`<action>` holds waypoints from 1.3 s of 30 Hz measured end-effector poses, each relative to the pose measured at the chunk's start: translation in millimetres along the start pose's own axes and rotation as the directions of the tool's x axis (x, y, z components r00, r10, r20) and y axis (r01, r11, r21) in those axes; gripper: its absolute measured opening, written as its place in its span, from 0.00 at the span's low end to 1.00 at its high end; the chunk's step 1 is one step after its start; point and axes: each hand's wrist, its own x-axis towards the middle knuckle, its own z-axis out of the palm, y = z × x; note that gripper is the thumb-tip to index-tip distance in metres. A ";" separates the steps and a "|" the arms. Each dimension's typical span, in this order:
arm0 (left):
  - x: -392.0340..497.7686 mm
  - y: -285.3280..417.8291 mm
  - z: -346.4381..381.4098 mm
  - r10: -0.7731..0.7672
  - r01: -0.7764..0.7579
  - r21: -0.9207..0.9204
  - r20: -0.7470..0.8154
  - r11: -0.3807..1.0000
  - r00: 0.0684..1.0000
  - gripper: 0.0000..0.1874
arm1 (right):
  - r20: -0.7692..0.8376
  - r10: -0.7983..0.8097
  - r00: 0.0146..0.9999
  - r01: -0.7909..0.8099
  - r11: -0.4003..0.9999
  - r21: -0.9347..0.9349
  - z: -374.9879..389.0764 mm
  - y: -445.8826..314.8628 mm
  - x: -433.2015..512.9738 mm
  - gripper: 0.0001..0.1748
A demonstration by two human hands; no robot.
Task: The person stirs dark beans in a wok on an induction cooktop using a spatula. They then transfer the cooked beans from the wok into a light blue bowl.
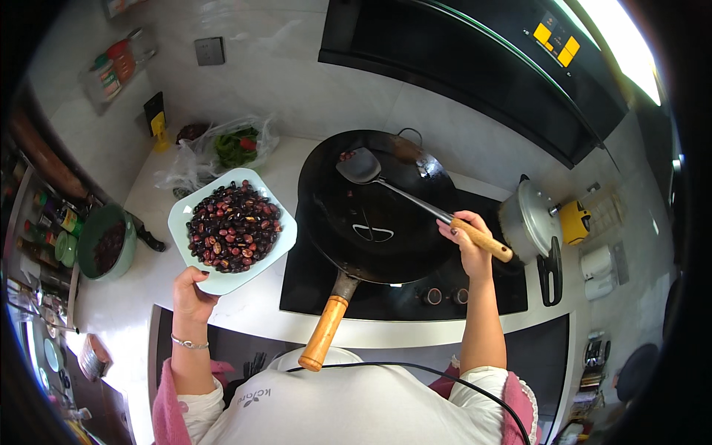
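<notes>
My left hand [192, 296] grips the near corner of a pale green square plate [207, 285], holding it to the left of the wok. Dark glossy peanuts [233, 228], some reddish and some split, are heaped on the plate. In my right hand [469, 245] is the wooden handle of a metal wok spatula [361, 166]. Its blade is inside the black wok [384, 211] near the far left wall, with a few peanuts [347, 156] at its tip. The wok's wooden handle [324, 334] points toward my body.
A pressure cooker [534, 217] stands right of the wok on the black cooktop [389, 306]. To the left are a green bowl [125, 258], a black-handled knife [149, 236] and a plastic bag with green peppers [236, 147]. A range hood [445, 72] overhangs the back.
</notes>
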 end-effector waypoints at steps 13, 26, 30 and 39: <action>81.2 -36.9 -64.1 -0.144 0.125 0.187 0.094 0.974 0.985 0.19 | -0.095 0.211 0.973 -0.188 0.961 0.202 -13.2 -21.5 58.3 0.15; 94.9 -69.0 -54.1 -0.234 0.196 0.226 0.152 0.954 0.960 0.21 | 0.050 0.121 0.991 -0.129 0.968 0.214 -12.9 -39.8 41.2 0.16; 95.7 -66.3 -53.6 -0.220 0.182 0.231 0.149 0.956 0.964 0.20 | 0.212 -0.033 0.977 -0.012 0.979 0.205 -2.1 -73.4 41.7 0.16; 81.5 -60.7 -52.8 -0.228 0.182 0.236 0.187 0.955 0.956 0.22 | 0.206 -0.249 0.946 0.224 0.965 0.134 29.9 -110.9 20.7 0.14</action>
